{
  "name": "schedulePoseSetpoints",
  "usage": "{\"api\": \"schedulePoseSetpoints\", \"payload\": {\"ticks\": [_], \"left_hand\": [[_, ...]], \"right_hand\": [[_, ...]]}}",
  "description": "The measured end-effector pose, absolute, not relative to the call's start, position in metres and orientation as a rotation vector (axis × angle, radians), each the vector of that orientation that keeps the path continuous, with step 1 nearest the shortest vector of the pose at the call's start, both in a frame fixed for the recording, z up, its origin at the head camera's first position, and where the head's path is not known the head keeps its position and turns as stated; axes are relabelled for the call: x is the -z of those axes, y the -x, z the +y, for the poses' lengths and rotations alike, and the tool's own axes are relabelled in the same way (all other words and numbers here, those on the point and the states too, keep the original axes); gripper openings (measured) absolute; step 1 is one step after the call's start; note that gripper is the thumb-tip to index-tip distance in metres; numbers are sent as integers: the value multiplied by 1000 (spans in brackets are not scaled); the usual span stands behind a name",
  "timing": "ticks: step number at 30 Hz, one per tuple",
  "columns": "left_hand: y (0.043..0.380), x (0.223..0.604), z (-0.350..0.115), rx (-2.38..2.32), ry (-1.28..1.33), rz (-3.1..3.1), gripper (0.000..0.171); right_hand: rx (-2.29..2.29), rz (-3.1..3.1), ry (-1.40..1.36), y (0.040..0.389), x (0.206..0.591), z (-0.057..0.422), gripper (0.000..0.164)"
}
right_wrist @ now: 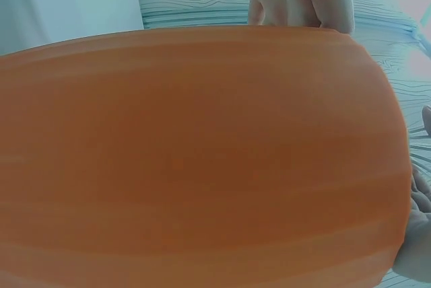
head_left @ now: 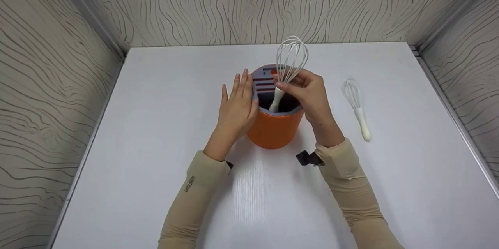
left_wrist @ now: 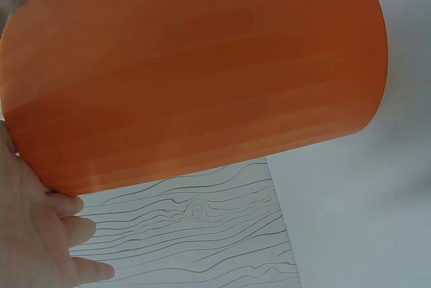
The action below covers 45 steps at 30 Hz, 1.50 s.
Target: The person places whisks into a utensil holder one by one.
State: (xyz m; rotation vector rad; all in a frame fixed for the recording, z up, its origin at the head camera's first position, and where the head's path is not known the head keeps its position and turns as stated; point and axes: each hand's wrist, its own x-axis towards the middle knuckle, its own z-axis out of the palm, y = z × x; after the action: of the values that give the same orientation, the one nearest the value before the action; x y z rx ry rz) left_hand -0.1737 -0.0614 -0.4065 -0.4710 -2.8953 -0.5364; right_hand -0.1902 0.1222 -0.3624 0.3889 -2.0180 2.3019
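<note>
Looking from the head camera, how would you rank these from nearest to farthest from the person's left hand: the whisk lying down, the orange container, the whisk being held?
1. Orange container: right against the left hand.
2. Held whisk: in the right hand, handle down in the container.
3. Lying whisk: off to the right.

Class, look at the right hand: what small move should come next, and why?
Probably ease the whisk down a little: the right hand pinches it wires-up, its handle points down at the large opening of the orange container, and the left hand rests against that container's side, seemingly steadying it.
</note>
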Motion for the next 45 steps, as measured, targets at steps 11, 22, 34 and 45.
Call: {"api": "schedulePoseSetpoints", "payload": {"ticks": [11, 22, 34, 45], "left_hand": [[174, 406, -61, 538, 476, -2892, 60], [174, 406, -61, 546, 468, -2888, 60], [174, 406, -61, 550, 480, -2880, 60], [174, 406, -61, 553, 481, -2888, 60]], "right_hand": [[-2352, -1997, -381, 190, 363, 125, 37], [-2354, -2019, -358, 189, 363, 126, 49], [-2335, -2019, -382, 188, 361, 126, 48], [-2291, -2057, -424, 187, 362, 126, 48]]}}
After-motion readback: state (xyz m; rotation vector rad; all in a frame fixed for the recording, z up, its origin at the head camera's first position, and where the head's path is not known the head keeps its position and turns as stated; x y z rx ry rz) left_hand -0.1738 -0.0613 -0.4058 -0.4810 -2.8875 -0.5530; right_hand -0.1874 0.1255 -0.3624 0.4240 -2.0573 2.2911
